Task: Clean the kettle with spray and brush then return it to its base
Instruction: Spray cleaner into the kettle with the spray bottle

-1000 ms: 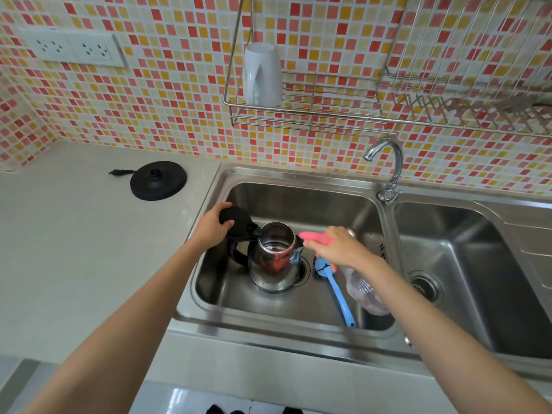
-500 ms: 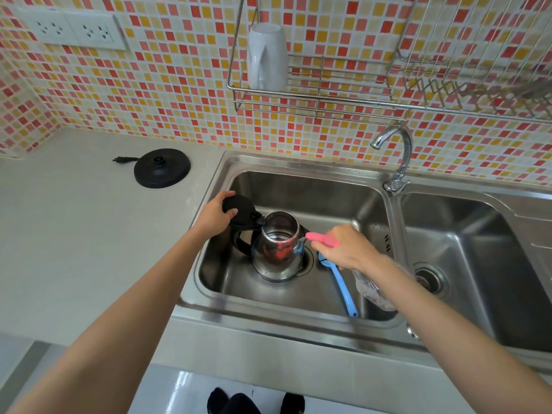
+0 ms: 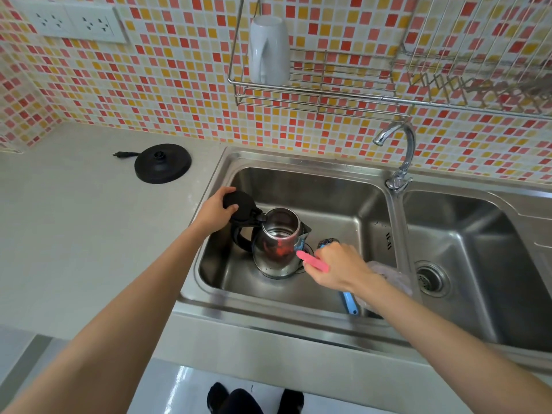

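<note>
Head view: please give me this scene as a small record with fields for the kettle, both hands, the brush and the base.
kettle: upright in the left basin of the sink, lid open
left hand: grips the lid
right hand: holds the spray bottle, pink nozzle near the kettle's side
brush: blue, lies in the same basin, partly under the right hand
base: on the counter left of the sink, no kettle on it
</note>
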